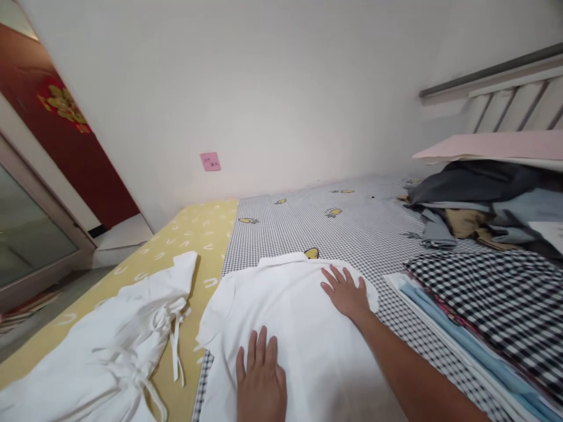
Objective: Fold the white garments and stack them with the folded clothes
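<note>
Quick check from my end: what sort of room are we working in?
Probably a bedroom: the white shirt lies on a wide patterned sheet that looks like bedding, a slatted white frame resembling a headboard stands at right, and a pile of clothes sits near it.

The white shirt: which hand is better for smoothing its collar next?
Probably the right hand: it's spread on the white shirt nearer the collar; the left hand rests farther away.

Passage open over checked sheet (285, 231) beyond white shirt (303, 328); folded clothes stack (497, 305) blocks right, wall (308, 99) closes far side
</note>
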### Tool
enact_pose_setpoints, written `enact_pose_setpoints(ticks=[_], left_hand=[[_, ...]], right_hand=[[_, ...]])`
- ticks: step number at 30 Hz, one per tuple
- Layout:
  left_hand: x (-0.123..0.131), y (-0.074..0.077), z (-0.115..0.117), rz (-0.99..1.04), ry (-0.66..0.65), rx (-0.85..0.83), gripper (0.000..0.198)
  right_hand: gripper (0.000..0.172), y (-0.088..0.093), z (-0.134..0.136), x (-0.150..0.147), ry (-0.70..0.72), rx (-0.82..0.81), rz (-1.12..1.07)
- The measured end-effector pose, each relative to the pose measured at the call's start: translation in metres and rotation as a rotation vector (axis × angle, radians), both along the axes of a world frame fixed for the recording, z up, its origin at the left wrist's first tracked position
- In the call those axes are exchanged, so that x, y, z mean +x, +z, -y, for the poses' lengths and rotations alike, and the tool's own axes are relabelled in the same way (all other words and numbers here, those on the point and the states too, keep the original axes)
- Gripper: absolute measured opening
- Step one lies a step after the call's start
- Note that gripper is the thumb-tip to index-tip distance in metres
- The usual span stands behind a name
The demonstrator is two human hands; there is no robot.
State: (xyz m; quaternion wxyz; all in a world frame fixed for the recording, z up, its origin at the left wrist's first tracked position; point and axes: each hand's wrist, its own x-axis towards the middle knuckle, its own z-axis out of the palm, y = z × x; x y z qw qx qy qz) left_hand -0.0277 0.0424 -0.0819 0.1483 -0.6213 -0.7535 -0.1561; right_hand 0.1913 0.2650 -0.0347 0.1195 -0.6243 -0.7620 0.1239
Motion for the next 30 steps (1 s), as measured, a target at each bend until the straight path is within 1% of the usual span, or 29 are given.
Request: enact_pose_setpoints(ticks=[2,4,6,8,9,11,13,14,15,17,18,19,21,23,24,26,27,28,30], left_hand=[[0.004,0.006,0.002,0.01,-0.004,-0.003,0.055],[0.01,0.017,0.005,0.049,-0.005,-0.01,0.053],[0.015,0.029,0.006,0.112,-0.001,-0.022,0.05],[0.019,0.038,0.008,0.165,0.003,-0.042,0.049],[0.02,0.041,0.008,0.179,0.002,-0.054,0.048],[0.022,0.044,0.009,0.185,0.004,-0.078,0.049],[0.022,0.045,0.009,0.185,0.013,-0.102,0.05],[0.023,0.046,0.008,0.188,0.017,-0.121,0.051],[0.022,0.048,0.007,0.196,0.022,-0.146,0.051],[0.022,0.053,0.005,0.216,0.023,-0.206,0.053],[0.022,0.056,0.005,0.224,0.02,-0.235,0.053],[0.022,0.06,0.006,0.23,0.015,-0.261,0.053],[0.026,0.066,0.012,0.231,0.001,-0.3,0.054],[0.032,0.069,0.027,0.226,-0.02,-0.326,0.054],[0.036,0.07,0.038,0.223,-0.031,-0.335,0.053],[0.045,0.067,0.068,0.22,-0.06,-0.338,0.053],[0.048,0.065,0.085,0.22,-0.079,-0.33,0.053],[0.051,0.061,0.104,0.223,-0.099,-0.316,0.053],[0.056,0.051,0.144,0.241,-0.121,-0.278,0.053]], right_hand=[[0.057,0.007,0.0,0.001,0.019,-0.033,0.047],[0.057,0.02,0.005,0.004,0.06,-0.082,0.08],[0.058,0.035,0.018,0.008,0.061,-0.098,0.121],[0.06,0.044,0.044,0.012,0.05,0.004,0.168],[0.06,0.044,0.062,0.015,0.079,0.08,0.183],[0.058,0.034,0.103,0.023,0.227,0.181,0.183],[0.054,0.013,0.141,0.034,0.408,0.175,0.159],[0.052,0.001,0.156,0.039,0.456,0.18,0.152],[0.051,-0.011,0.167,0.044,0.473,0.201,0.147],[0.05,-0.026,0.177,0.048,0.452,0.256,0.149],[0.05,-0.028,0.177,0.048,0.428,0.269,0.156],[0.05,-0.027,0.177,0.046,0.406,0.267,0.166],[0.049,-0.018,0.175,0.04,0.379,0.248,0.19],[0.049,-0.007,0.178,0.034,0.342,0.251,0.203],[0.048,-0.002,0.184,0.031,0.309,0.269,0.199],[0.048,0.003,0.201,0.029,0.259,0.331,0.168],[0.048,0.004,0.214,0.029,0.27,0.361,0.141],[0.047,0.002,0.229,0.03,0.312,0.379,0.108],[0.043,-0.005,0.264,0.036,0.452,0.375,0.037]])
